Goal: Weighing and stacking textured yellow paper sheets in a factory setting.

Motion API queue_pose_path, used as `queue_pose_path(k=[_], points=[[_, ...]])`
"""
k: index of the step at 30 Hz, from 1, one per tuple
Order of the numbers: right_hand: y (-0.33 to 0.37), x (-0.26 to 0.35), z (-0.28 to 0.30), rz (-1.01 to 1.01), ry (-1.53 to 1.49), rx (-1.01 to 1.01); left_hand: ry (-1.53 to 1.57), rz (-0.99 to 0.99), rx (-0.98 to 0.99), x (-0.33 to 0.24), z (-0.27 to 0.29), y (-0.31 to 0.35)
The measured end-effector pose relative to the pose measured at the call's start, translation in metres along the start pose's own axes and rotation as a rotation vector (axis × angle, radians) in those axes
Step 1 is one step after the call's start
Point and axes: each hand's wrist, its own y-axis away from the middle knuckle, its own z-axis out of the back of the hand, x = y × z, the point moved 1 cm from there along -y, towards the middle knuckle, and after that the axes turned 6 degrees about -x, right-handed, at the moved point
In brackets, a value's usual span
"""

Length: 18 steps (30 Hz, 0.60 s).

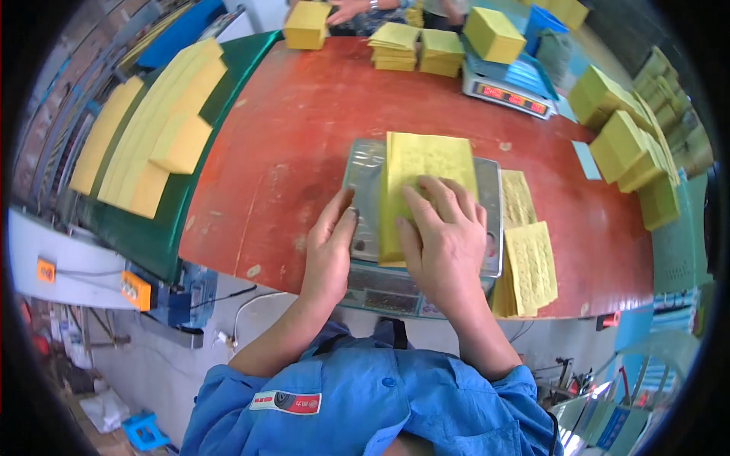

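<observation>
A stack of yellow paper sheets (430, 156) lies on the metal pan of a weighing scale (367, 163) right in front of me. My right hand (449, 235) rests on top of this stack, fingers spread over the paper. Beside the pan's left edge is my left hand (329, 247), its thumb and fingers slightly apart with nothing visible between them; whether it touches the pan I cannot tell. Just right of the scale, loose embossed yellow sheets (532, 266) lie overlapping near the table's front edge.
The red table (304, 114) holds more yellow stacks (395, 45) at the back and a second scale (506, 83) bearing a yellow block. Across the table, another person's hand (347, 11) is by a yellow stack (306, 26). Yellow piles line a green conveyor (220, 133) leftward and the right side.
</observation>
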Motion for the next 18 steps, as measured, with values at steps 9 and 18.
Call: queue_pose_path(k=[9,18], points=[[-0.022,0.075,-0.01,0.14,-0.5,0.083,-0.282,-0.349,-0.11,-0.064,0.096,0.01],[-0.078,0.211,-0.232,-0.138,-0.889,0.336,-0.574,-0.703,-0.555,-0.171,0.309,-0.097]])
